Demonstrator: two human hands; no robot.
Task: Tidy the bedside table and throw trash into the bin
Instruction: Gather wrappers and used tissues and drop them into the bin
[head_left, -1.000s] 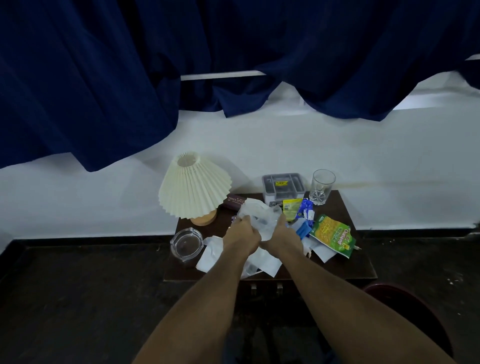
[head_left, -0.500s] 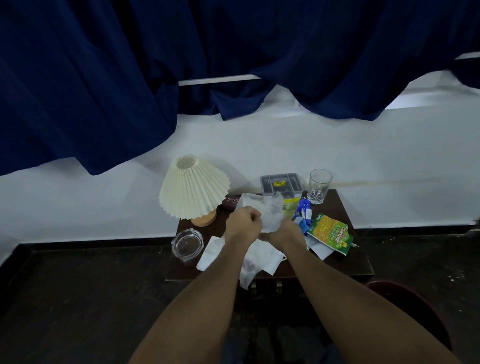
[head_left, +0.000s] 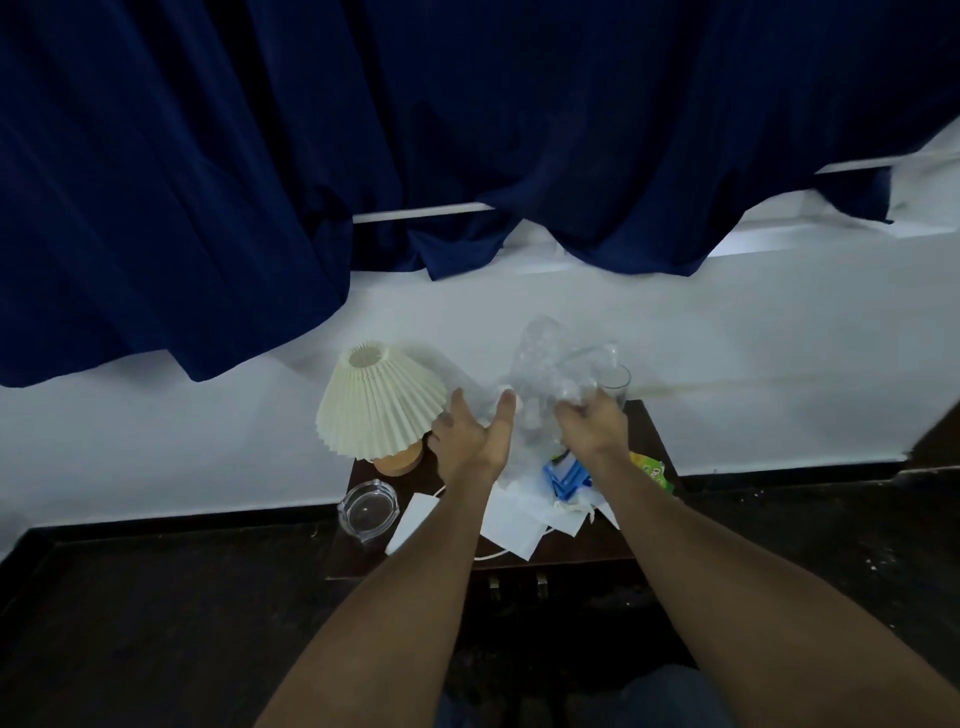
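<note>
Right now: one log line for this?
phase: collecting trash | right hand: grips clear plastic bag above bedside table | left hand: open beside bag | white papers, blue wrapper on table

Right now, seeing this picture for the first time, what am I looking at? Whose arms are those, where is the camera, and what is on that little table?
There is no machine here, just a person's two bare arms filmed by a camera worn on the head, looking down. The right hand grips crumpled clear plastic, held above the bedside table. The left hand is open beside it. On the table are a pleated lamp, a glass ashtray, white papers, a blue wrapper, a green snack packet and a drinking glass at the back.
</note>
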